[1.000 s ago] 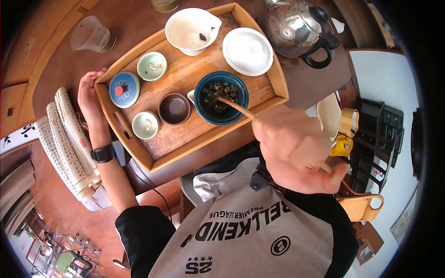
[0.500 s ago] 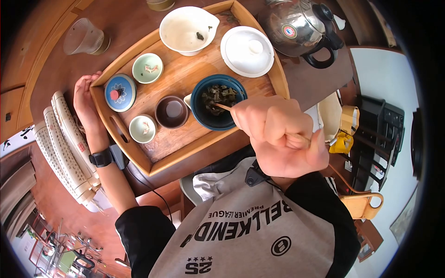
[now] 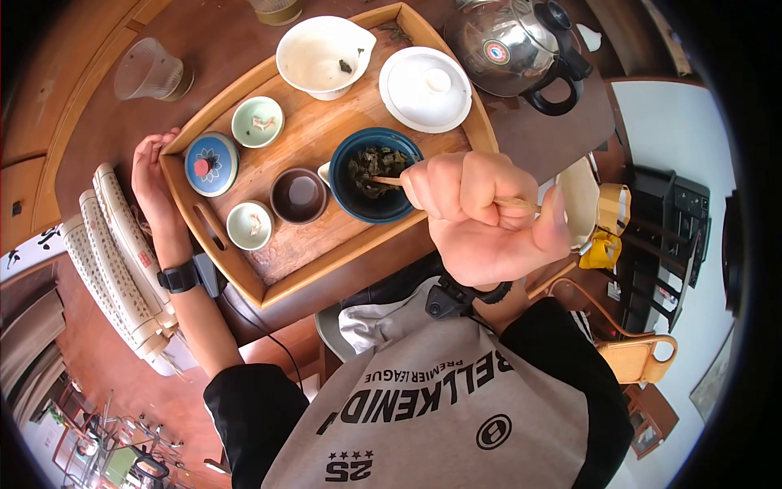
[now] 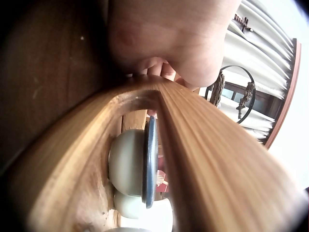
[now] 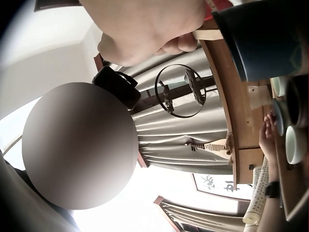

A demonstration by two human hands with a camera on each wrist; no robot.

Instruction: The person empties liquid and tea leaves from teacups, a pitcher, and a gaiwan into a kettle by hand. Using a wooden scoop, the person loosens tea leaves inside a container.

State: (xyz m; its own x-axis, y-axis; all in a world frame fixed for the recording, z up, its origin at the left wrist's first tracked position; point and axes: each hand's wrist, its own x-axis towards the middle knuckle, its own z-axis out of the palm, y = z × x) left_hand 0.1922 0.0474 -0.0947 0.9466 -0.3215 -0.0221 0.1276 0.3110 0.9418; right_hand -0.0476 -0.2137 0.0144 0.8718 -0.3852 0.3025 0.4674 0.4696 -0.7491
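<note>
My right hand (image 3: 489, 216) grips a slim wooden stick (image 3: 386, 180), fingers curled round it. Its tip reaches among dark wet tea leaves (image 3: 368, 166) in a deep blue pot (image 3: 415, 147) with a pale spout. In the right wrist view, the stick (image 5: 208, 35) runs from the fingers to the blue pot's rim (image 5: 227, 43). At the wooden tray's (image 3: 191, 183) left end, my left hand (image 3: 153, 175) holds the corner, fingers bent over the edge. The left wrist view has the palm (image 4: 166, 38) right above the handle end.
On the tray stand a blue lid (image 3: 213, 173), two pale green cups (image 3: 274, 110), a brown cup (image 3: 295, 208), a white pitcher (image 3: 314, 61) and a white lid (image 3: 415, 98). A steel kettle (image 3: 489, 77) stands right, a ribbed glass (image 3: 151, 69) left, beside paper scrolls (image 3: 122, 261).
My right hand has moved left and up, closer over the blue pot, with the stick's tip staying among the leaves. My left hand keeps its place at the tray's end.
</note>
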